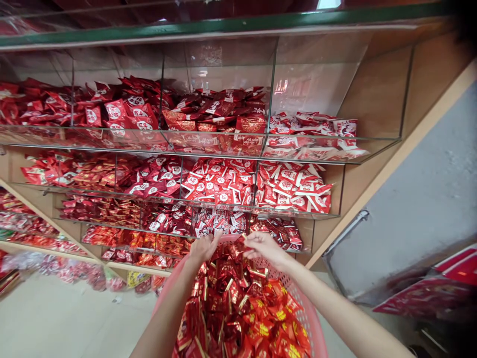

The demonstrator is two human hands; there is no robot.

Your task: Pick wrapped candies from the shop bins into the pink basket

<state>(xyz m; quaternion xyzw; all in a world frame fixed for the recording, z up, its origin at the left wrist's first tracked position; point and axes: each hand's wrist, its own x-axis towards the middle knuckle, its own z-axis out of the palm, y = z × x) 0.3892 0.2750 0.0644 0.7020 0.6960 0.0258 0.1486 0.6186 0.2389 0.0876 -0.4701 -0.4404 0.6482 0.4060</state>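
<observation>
Both hands are over the far end of a pink plastic basket (311, 303), which is full of small wrapped packets. My left hand (203, 247) lies by the basket's far left rim, a finger stretched out toward the shelves; its other fingers are partly hidden. From the right reaches my right hand (266, 249), thumb and fingers pinched at the gold edge of a red wrapped packet (235, 250). Dark red, gold-edged packets (227, 293) fill the basket's middle and left. Orange-red packets with yellow print (274, 318) lie along its right side.
Ahead stands a wooden shelf unit (324, 243) with clear-walled bins of red packets (292, 186) in several tiers. A green-edged glass shelf (238, 27) crosses the top. Bagged packets (74, 271) lie low at the left. Red flat boxes (428, 293) lean near the grey wall (410, 209).
</observation>
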